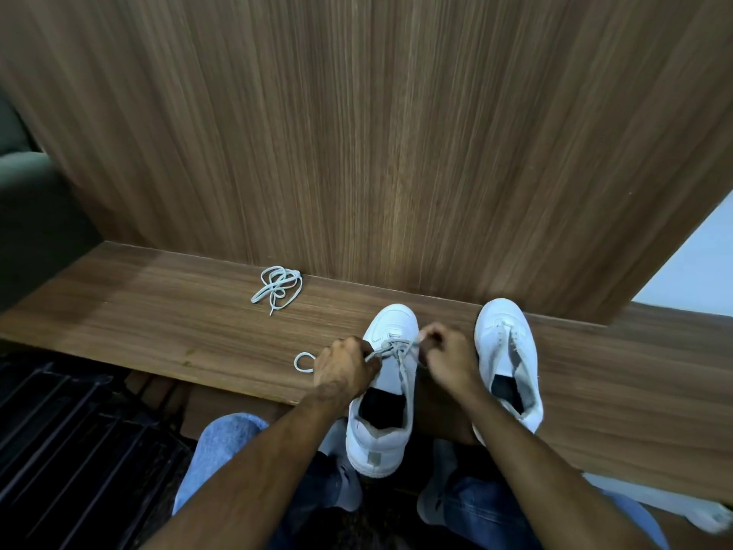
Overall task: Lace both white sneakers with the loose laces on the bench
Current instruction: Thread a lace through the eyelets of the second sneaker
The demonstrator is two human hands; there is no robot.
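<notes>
White left-hand sneaker (390, 375) between your fists, left hand (344, 369) and right hand (446, 355) each pinching its lace (392, 347), spare lace (277, 287) bundled on bench (178, 323), unlaced sneaker (505, 351) alongside, no branding legible.

We see a dim, warm indoor scene, lit softly from above. The wooden panel (396, 133) is smeared and soft, its grain blurred. Wide-angle distortion bends the bench (139, 311) edges. The lower left sinks into deep shadow.
</notes>
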